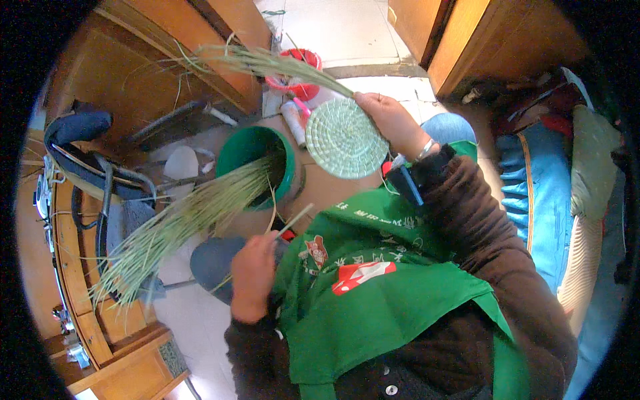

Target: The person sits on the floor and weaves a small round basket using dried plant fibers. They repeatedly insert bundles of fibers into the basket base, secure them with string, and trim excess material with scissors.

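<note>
My right hand [392,122] grips the rim of a round coiled mat [347,137] of pale green plant stalks, stitched in a spiral. From the same grip a loose bundle of stalks [280,67] sticks out to the upper left, blurred at its far end. My left hand [252,277], also blurred, is low over my left knee. It pinches a thin pale strip [296,220], perhaps a flat stalk, which points up and right. Beyond that hand, a thick sheaf of dry grass stalks [200,210] leans out of a green bucket [235,145].
A red-lined bin [310,90] and a white roll [293,122] stand beyond the bucket. At left is a metal-framed chair [102,200]; wooden furniture [120,370] is lower left. Blue fabric [540,200] lies at right. My green apron [400,320] covers my lap.
</note>
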Tool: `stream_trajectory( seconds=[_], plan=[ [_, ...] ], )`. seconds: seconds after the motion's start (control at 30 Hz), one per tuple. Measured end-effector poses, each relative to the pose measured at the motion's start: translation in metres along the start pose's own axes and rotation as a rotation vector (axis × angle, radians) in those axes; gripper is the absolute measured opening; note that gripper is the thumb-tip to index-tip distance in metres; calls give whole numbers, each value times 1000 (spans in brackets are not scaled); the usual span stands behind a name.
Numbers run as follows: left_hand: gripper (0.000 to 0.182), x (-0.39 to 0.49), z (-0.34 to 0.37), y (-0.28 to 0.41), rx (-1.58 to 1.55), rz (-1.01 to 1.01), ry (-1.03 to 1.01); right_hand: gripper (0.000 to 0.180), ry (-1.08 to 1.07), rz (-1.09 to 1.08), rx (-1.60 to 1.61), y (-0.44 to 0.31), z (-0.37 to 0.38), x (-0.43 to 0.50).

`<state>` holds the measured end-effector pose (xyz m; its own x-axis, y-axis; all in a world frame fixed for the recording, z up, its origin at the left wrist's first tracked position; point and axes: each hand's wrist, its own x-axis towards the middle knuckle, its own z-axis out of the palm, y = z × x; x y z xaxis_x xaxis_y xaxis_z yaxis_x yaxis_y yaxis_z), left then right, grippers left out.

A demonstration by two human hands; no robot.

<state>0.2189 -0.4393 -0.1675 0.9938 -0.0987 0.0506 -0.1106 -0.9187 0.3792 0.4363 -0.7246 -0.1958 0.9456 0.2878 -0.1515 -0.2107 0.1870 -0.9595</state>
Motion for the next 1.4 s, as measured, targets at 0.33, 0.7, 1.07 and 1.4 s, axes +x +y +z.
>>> stream_trajectory(
  seconds=[0.33,0.7,1.07,1.4],
  plan=[
    [42,31,-117,33,176,303,434,32,-428,-332,-408,-7,16,-23],
    [26,98,-121,35,347,553,399,31,-494,-471,-459,-1,18,-25],
    [26,109,-128,29,432,545,366,34,-497,-497,-474,-4,18,-25],
    [27,109,-129,25,415,559,331,36,-489,-481,-506,-4,18,-24]
  ],
)
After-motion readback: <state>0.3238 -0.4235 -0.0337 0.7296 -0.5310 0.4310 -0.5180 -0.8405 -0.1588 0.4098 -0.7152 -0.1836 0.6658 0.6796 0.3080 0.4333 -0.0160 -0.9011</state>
